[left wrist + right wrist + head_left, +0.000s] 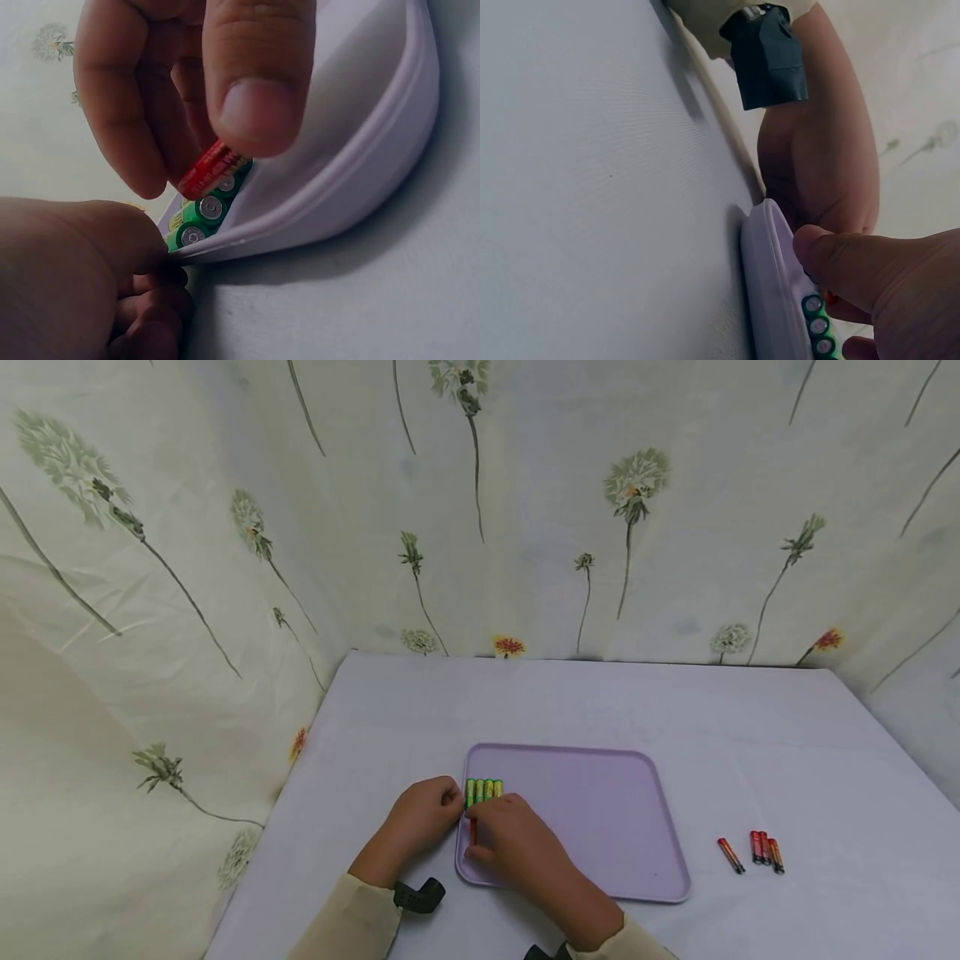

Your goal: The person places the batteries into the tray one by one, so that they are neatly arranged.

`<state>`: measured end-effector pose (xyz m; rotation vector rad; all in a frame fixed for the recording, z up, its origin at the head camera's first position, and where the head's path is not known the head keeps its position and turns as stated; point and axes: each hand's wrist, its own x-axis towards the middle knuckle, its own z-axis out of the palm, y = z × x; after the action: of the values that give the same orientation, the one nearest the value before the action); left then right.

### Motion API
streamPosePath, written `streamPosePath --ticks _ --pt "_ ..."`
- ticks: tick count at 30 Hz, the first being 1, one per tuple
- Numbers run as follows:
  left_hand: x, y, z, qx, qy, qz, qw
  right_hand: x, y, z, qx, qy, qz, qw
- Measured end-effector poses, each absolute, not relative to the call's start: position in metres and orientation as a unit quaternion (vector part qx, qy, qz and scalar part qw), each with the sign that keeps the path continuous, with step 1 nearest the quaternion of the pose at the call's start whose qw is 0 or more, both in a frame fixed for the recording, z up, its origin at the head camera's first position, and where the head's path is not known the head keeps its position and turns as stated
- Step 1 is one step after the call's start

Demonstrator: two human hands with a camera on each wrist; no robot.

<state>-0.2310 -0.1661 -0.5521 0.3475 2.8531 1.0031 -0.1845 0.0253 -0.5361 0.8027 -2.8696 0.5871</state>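
A light purple tray [592, 827] lies on the table, with a row of several green batteries [484, 791] side by side at its left wall. My right hand [525, 843] pinches a red battery [211, 172] between thumb and fingers, just in front of that row and over the tray's left part. At the tray's left rim, my left hand [426, 812] holds the edge; in the left wrist view its thumb is at the rim and its other fingers curl below. The right hand partly covers the red battery and the green row in the head view.
Right of the tray, several red batteries lie on the white-covered table [600, 702]: a close group [765, 850] and a single battery [730, 856] slightly apart. A flower-printed cloth [525, 527] hangs behind the table and along its left side.
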Motion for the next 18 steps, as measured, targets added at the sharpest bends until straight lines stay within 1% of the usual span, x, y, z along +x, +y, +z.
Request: streamPosePath --ticks 8,18 --pt "-0.2296 -0.1654 -0.5495 0.112 0.935 0.333 0.051 -0.1826 0.0209 -0.5382 0.259 -0.947 0.181 0.055" --pt "-0.2302 -0.1654 -0.5513 0.111 0.935 0.334 0.051 -0.1848 0.0158 -0.5402 0.262 -0.950 0.168 0.008"
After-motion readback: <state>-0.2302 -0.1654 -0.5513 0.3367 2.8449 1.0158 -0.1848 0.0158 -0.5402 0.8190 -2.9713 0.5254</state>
